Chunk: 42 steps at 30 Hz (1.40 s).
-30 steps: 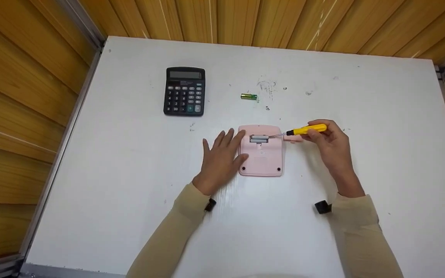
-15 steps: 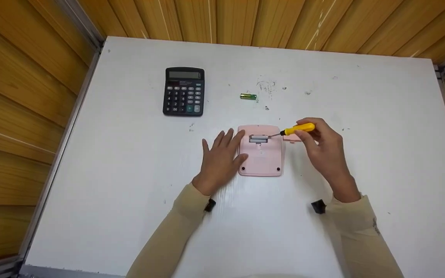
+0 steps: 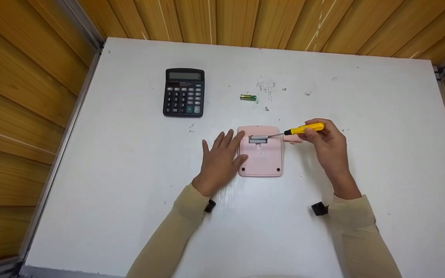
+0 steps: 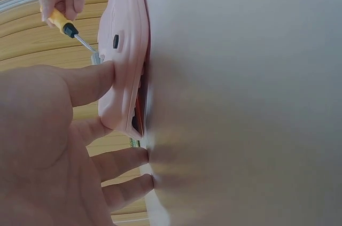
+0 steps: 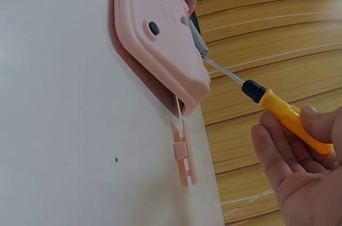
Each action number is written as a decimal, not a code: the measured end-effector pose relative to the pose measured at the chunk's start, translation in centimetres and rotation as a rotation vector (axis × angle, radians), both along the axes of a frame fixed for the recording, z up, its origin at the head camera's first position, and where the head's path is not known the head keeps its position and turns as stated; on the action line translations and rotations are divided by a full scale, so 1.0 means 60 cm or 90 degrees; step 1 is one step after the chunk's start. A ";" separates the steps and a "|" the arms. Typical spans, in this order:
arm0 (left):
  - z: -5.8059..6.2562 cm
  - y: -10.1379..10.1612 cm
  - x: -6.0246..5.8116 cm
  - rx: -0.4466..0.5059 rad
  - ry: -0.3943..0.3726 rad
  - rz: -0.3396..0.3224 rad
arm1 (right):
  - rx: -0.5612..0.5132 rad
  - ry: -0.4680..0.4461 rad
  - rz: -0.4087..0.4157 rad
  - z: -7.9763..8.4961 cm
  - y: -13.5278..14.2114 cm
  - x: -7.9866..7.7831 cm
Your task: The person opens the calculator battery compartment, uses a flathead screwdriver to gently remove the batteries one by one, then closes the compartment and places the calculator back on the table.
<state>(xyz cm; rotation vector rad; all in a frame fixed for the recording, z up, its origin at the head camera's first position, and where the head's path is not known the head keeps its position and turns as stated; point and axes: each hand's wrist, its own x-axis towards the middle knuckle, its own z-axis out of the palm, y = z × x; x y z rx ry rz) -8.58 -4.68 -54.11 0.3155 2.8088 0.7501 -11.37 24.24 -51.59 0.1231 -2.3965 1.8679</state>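
Note:
A pink calculator (image 3: 261, 159) lies face down with its battery compartment exposed. Two grey batteries (image 3: 259, 141) sit side by side in it. My right hand (image 3: 330, 152) pinches the yellow handle of a screwdriver (image 3: 306, 128), whose metal tip meets the right end of the upper battery. In the right wrist view, that battery (image 5: 197, 38) sticks up out of the compartment at the tip. My left hand (image 3: 218, 166) rests along the calculator's left side, fingers spread, thumb and index finger touching its edge. The detached pink battery cover (image 5: 184, 156) lies at the calculator's right.
A black calculator (image 3: 184, 92) stands face up at the back left of the white table (image 3: 110, 173). Near the back middle lies a green battery (image 3: 248, 97); whether it is a single one is hard to tell. Wood-patterned panels (image 3: 230, 23) border the table.
My right hand and the screwdriver shifted left and tilted, then moved back a little to the right, the tip staying at the battery's end. My left hand and the calculator have not moved.

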 end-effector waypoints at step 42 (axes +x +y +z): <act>-0.002 -0.002 0.001 0.003 0.017 -0.008 | 0.064 0.076 0.012 0.032 -0.002 0.026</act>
